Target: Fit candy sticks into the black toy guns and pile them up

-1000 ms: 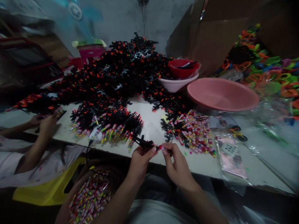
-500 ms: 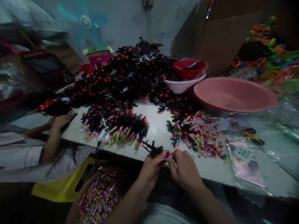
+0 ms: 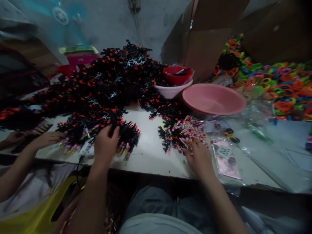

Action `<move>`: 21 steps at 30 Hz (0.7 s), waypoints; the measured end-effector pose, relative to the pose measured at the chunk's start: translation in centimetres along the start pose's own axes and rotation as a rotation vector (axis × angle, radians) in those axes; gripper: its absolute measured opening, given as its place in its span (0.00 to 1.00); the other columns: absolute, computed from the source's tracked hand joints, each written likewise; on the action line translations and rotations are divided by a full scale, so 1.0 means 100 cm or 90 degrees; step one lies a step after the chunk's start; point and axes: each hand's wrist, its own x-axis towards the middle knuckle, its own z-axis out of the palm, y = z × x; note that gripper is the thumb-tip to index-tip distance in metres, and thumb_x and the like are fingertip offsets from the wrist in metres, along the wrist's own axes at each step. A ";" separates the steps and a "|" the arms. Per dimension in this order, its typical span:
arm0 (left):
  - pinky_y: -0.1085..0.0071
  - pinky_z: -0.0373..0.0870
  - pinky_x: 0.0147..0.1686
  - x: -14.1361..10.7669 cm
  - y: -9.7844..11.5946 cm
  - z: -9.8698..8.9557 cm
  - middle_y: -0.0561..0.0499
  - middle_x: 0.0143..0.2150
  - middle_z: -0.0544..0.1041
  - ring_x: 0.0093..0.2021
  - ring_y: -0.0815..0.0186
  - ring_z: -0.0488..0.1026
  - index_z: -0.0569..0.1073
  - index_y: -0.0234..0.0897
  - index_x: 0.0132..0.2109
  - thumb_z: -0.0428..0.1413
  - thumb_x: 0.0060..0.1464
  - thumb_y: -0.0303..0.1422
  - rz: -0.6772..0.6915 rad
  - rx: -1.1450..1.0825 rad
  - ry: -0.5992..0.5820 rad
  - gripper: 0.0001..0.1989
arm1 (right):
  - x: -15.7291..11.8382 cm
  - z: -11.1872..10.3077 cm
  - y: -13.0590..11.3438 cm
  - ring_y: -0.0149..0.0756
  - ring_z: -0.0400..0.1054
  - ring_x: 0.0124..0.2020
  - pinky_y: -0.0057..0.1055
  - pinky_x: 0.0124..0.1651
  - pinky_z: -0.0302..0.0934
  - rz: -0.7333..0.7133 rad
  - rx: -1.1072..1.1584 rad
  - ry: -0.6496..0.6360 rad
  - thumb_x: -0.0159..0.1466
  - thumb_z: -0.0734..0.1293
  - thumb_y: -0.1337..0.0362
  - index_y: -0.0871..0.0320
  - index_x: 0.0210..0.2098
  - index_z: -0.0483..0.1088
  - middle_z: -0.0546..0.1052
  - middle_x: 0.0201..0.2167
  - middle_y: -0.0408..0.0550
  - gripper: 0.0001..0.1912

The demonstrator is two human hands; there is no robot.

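My left hand (image 3: 105, 144) is over the front of a heap of black plastic toy pieces with orange tips (image 3: 94, 118). Its thumb stands apart from the fingers, and I see nothing held between them. Pink and yellow wrapped tubes (image 3: 124, 149), like small candy packs, stick out of the black pieces beside it. My right hand (image 3: 200, 159) reaches into a pile of small pink wrapped tubes (image 3: 191, 126), fingers spread and touching the pile. Its fingertips are partly lost among the tubes.
A large black heap (image 3: 109, 74) fills the back. Right of it stand a red bowl (image 3: 177, 75) and a pink basin (image 3: 214, 99). A bagged pink card (image 3: 229, 164) lies at right. Another person's hand (image 3: 48, 139) works at left.
My hands were together over a black toy piece and have parted. The left went left to the heap, the right went to the pink tubes. The view turned right.
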 end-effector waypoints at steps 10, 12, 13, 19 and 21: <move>0.55 0.59 0.57 -0.027 0.031 0.047 0.36 0.55 0.67 0.56 0.51 0.62 0.65 0.31 0.59 0.53 0.55 0.36 0.161 0.122 -0.080 0.25 | 0.023 0.021 0.019 0.45 0.63 0.43 0.38 0.42 0.49 0.037 -0.111 -0.021 0.64 0.64 0.58 0.57 0.37 0.73 0.73 0.41 0.51 0.10; 0.58 0.61 0.56 -0.060 0.051 0.075 0.40 0.55 0.68 0.55 0.54 0.64 0.67 0.36 0.57 0.55 0.54 0.36 0.253 0.035 -0.278 0.24 | 0.024 0.020 0.021 0.44 0.64 0.42 0.37 0.41 0.48 0.025 -0.120 -0.016 0.65 0.62 0.59 0.57 0.34 0.73 0.74 0.38 0.50 0.10; 0.59 0.62 0.55 -0.074 0.058 0.087 0.41 0.55 0.68 0.54 0.55 0.65 0.66 0.37 0.58 0.55 0.54 0.36 0.277 0.006 -0.345 0.25 | 0.024 0.019 0.022 0.44 0.64 0.41 0.37 0.41 0.48 0.017 -0.124 -0.014 0.65 0.62 0.60 0.57 0.34 0.73 0.74 0.37 0.50 0.10; 0.58 0.62 0.54 -0.112 0.065 0.116 0.43 0.50 0.71 0.52 0.55 0.66 0.70 0.40 0.55 0.55 0.54 0.34 0.249 -0.057 -0.403 0.20 | 0.025 0.022 0.026 0.46 0.64 0.42 0.38 0.41 0.50 0.012 -0.116 -0.012 0.62 0.65 0.56 0.57 0.34 0.72 0.73 0.37 0.51 0.10; 0.59 0.63 0.53 -0.112 0.060 0.106 0.43 0.49 0.71 0.50 0.57 0.68 0.71 0.40 0.54 0.55 0.55 0.36 0.203 -0.133 -0.410 0.20 | 0.027 0.023 0.029 0.48 0.64 0.43 0.39 0.42 0.51 0.020 -0.088 0.012 0.61 0.66 0.57 0.58 0.33 0.71 0.73 0.39 0.52 0.10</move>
